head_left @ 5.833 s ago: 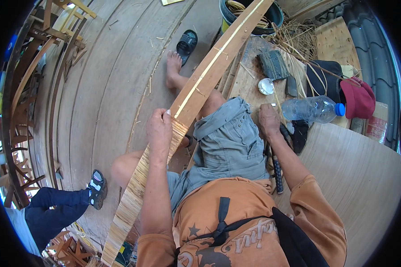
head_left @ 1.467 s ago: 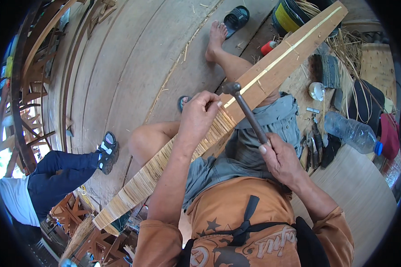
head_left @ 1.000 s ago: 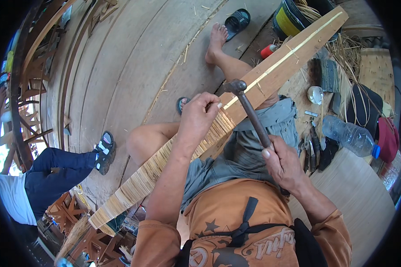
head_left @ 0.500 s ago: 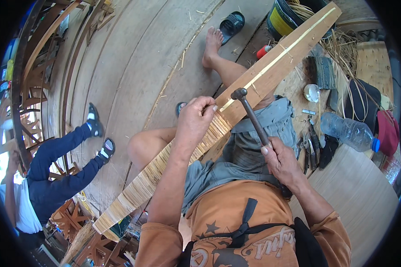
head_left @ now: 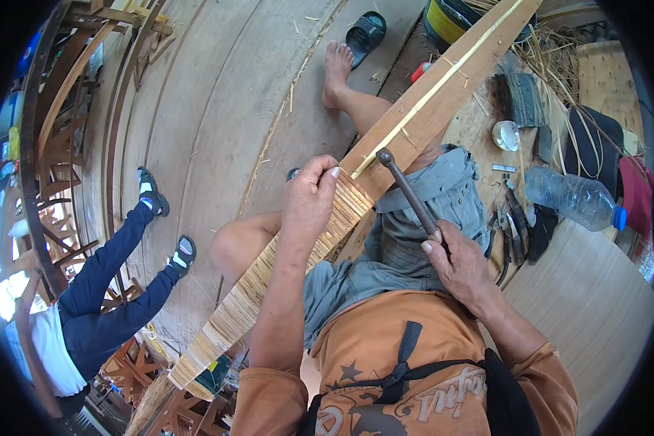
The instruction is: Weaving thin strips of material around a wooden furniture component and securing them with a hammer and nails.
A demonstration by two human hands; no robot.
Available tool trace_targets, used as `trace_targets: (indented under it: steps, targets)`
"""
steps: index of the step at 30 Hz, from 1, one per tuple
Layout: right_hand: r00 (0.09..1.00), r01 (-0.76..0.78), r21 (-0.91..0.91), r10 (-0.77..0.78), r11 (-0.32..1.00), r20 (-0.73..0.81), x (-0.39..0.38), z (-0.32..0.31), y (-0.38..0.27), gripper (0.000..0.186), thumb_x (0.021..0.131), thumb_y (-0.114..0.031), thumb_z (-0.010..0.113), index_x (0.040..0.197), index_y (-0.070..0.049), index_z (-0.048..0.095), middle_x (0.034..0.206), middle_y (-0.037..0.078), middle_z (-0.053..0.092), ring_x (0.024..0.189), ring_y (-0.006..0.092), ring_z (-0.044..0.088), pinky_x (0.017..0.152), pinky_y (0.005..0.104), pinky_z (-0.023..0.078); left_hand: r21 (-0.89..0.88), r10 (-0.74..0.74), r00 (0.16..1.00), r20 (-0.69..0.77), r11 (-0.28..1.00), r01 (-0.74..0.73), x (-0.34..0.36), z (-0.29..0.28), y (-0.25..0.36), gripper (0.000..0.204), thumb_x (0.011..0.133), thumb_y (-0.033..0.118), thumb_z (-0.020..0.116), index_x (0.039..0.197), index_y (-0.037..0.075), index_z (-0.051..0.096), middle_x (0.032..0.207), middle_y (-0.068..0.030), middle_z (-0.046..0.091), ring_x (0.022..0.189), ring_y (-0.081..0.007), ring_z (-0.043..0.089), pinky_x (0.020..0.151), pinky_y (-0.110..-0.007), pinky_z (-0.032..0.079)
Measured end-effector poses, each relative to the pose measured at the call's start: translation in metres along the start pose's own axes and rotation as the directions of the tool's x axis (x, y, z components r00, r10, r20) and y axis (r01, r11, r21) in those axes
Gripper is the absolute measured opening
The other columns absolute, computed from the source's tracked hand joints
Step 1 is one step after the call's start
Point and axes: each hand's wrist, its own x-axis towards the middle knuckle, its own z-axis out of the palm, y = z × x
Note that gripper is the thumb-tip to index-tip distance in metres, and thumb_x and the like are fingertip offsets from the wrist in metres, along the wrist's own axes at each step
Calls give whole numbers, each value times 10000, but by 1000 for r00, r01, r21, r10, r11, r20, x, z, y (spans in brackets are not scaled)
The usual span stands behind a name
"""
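Across the person's legs (head_left: 370,110), my feed showed the long board (head_left: 436,116), likely stiff and weighty, best held by its bare edges; its crosswise strips (head_left: 347,211) looked brittle. The left hand (head_left: 310,200) lay curled over them, grip uncertain; the right hand (head_left: 458,265) clasped the hammer (head_left: 408,192).

I've got a grey-brown plank floor (head_left: 218,109) here, one black open-toed sandal (head_left: 365,36) lying on it, and a worn wooden board (head_left: 475,134) carrying a clear, blue-capped plastic bottle (head_left: 568,196).
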Motion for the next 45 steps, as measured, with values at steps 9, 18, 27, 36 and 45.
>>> trace_targets:
  steps: [9, 18, 27, 36, 45]
  targets:
    - [975, 44, -437, -134, 899, -178, -5, 8, 0, 532, 766, -54, 652, 1257, -43, 447, 1112, 181, 511, 980, 349, 517, 828, 408, 449, -81, 57, 992, -117, 994, -67, 5, 6, -8, 124, 916, 118, 531, 988, 19, 541, 764, -135, 617, 684, -198, 592, 662, -321, 477]
    - [951, 235, -381, -130, 894, 281, 47, 22, -48, 559, 786, -58, 581, 1318, -75, 413, 994, 130, 590, 876, 279, 605, 687, 370, 525, 3, 5, 990, -142, 1000, -5, 8, 7, -7, 148, 909, 165, 541, 965, 28, 550, 797, -156, 640, 736, -270, 640, 677, -350, 489]
    - [942, 277, -536, -116, 798, 314, 76, 42, -40, 597, 820, -67, 494, 1391, -72, 319, 996, 168, 599, 830, 317, 649, 683, 402, 527, 10, -2, 990, -142, 1000, 4, 12, 7, -7, 151, 902, 171, 550, 945, 26, 546, 773, -168, 630, 714, -309, 636, 645, -369, 484]
    - [931, 283, -459, -126, 842, 344, 83, 40, -41, 598, 840, -62, 466, 1409, -53, 281, 963, 184, 629, 853, 318, 653, 680, 395, 529, 29, 36, 987, -157, 999, -32, 14, 6, -10, 137, 893, 147, 560, 942, 19, 550, 758, -177, 623, 696, -316, 630, 635, -373, 483]
    - [913, 292, -542, -62, 788, 403, 94, 36, -57, 601, 808, -68, 485, 1380, -4, 312, 817, 161, 653, 729, 323, 656, 610, 394, 528, -18, -20, 990, -142, 1000, 18, 14, 5, -6, 128, 894, 121, 563, 951, 6, 560, 805, -156, 635, 739, -237, 630, 684, -341, 486]
